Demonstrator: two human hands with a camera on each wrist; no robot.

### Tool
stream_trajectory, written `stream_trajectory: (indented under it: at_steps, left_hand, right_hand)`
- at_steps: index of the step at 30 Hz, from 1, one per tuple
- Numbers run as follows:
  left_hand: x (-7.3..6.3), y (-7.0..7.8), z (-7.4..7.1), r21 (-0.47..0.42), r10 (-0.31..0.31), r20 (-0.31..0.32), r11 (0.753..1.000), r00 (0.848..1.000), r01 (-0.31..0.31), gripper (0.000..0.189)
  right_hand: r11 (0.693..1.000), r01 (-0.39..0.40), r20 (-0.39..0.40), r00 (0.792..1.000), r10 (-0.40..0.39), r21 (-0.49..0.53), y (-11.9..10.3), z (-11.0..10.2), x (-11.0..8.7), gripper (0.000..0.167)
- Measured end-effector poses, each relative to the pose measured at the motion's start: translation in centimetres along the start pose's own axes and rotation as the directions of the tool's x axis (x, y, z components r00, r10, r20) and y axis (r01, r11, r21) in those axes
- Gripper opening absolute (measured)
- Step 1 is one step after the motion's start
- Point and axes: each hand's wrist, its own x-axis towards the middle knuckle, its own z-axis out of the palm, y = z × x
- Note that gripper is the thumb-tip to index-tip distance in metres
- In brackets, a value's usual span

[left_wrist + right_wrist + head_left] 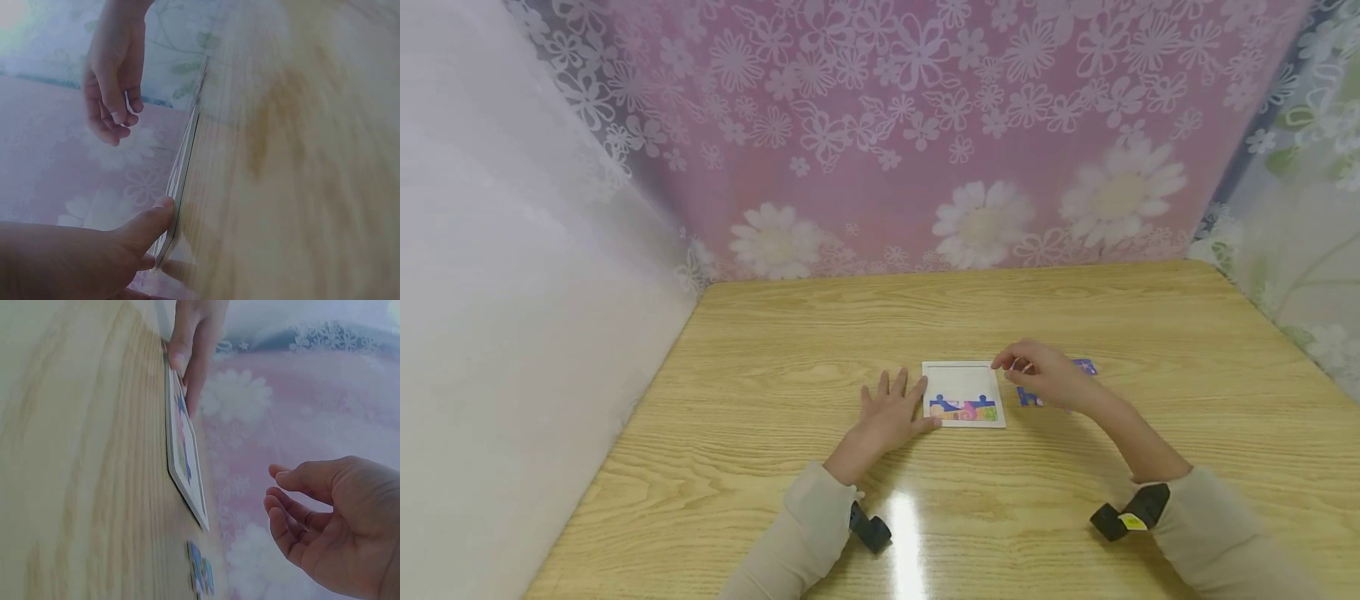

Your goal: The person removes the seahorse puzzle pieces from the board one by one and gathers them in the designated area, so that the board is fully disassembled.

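Observation:
A white square puzzle tray (927, 367) lies on the table, with joined jigsaw pieces (967, 410) along its near side and bare white backing above them. My left hand (887, 421) is spread flat at the tray's left side, thumb and fingertips touching its edge. Over the tray's right edge hovers my right hand (1052, 379), its fingers loosely bent; the right wrist view shows nothing between them. Beneath and beside that hand lie loose purple-blue puzzle pieces (1027, 398), partly hidden by it. Another loose piece (1086, 366) shows behind the hand.
The wood-grain table (760, 467) reaches back to a pink flowered curtain (865, 183). A white surface (550, 275) stands along the left, and a floral cloth (1300, 250) along the right. Each wrist wears a black camera strap.

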Motion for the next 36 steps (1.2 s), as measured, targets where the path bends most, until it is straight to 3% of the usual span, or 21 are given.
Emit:
stream_trajectory:
  at_steps: [16,27,36]
  left_hand:
    - [0.2,0.0,0.0,0.007,-0.013,0.004,1.000,1.000,0.013,0.072]
    - [0.3,0.0,0.0,0.014,-0.006,0.002,1.000,1.000,0.006,0.073]
    - [0.3,-0.1,0.2,0.028,-0.002,-0.012,1.000,1.000,0.002,0.074]
  right_hand:
    - [0.995,0.100,0.027,0.995,-0.101,0.029,-1.5,4.4,2.8,0.013]
    - [0.997,0.013,0.031,0.999,-0.015,0.071,-1.8,6.5,3.1,0.013]
    - [0.996,0.010,0.041,0.999,-0.013,0.088,-1.6,7.0,3.1,0.013]
